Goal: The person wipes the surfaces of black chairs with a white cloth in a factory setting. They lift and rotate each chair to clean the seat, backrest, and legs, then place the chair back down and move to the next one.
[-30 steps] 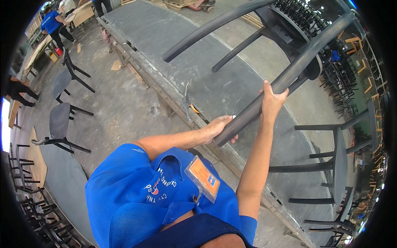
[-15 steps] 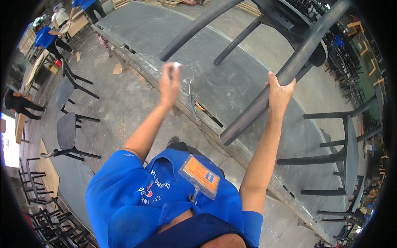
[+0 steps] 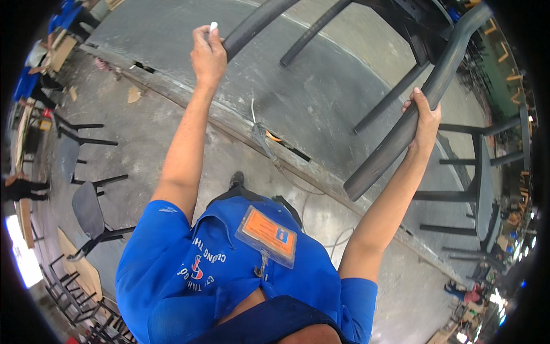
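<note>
A dark wooden chair (image 3: 401,23) stands tilted or upturned on the grey-topped workbench (image 3: 321,114), its upper part cut off by the picture's top edge. My right hand (image 3: 427,117) is wrapped round one thick, curved leg (image 3: 381,150) of it, fingers behind and thumb on top. My left hand (image 3: 207,60) is raised beside the end of another chair leg (image 3: 252,28), close to it or touching; I cannot tell which. Its fingers are bent, and a small white piece (image 3: 213,26) shows at the fingertips, too small to name.
A grey tool or nozzle (image 3: 260,135) with a cable hangs at the bench's near edge. More dark chairs stand on the right (image 3: 484,183) and on the left (image 3: 87,206). Co-workers in blue shirts (image 3: 26,83) are at a table at the far left.
My left hand has moved up and left to the chair's leg end. The chair has turned and shifted somewhat, my right hand moving right with its leg.
</note>
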A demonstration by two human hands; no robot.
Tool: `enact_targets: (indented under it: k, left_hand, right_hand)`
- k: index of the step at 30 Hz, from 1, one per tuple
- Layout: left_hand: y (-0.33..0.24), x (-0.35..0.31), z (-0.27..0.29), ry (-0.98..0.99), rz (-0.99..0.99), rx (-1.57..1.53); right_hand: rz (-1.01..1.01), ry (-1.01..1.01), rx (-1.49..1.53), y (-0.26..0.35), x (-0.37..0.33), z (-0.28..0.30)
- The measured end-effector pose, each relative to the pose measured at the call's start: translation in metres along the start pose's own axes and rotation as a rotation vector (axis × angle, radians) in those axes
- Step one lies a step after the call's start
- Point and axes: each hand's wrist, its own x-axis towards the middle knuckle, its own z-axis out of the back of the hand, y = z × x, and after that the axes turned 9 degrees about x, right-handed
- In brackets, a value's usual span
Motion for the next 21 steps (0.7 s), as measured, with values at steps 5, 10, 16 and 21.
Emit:
enact_targets:
  k: [5, 10, 16, 21]
  left_hand:
    - [-0.012, 0.007, -0.009, 0.039, -0.001, -0.064]
    - [-0.018, 0.011, -0.024, -0.052, -0.076, -0.066]
    - [-0.015, 0.007, -0.018, -0.017, -0.068, -0.07]
    - [-0.01, -0.004, -0.009, 0.06, -0.053, -0.1]
  right_hand:
    - [-0.104, -0.029, 0.11, -0.001, -0.009, -0.003]
    - [-0.211, -0.097, 0.21, -0.016, -0.07, -0.001]
    - [-0.343, -0.084, 0.375, -0.035, -0.139, 0.003]
    - [-0.386, -0.019, 0.367, -0.048, -0.168, 0.013]
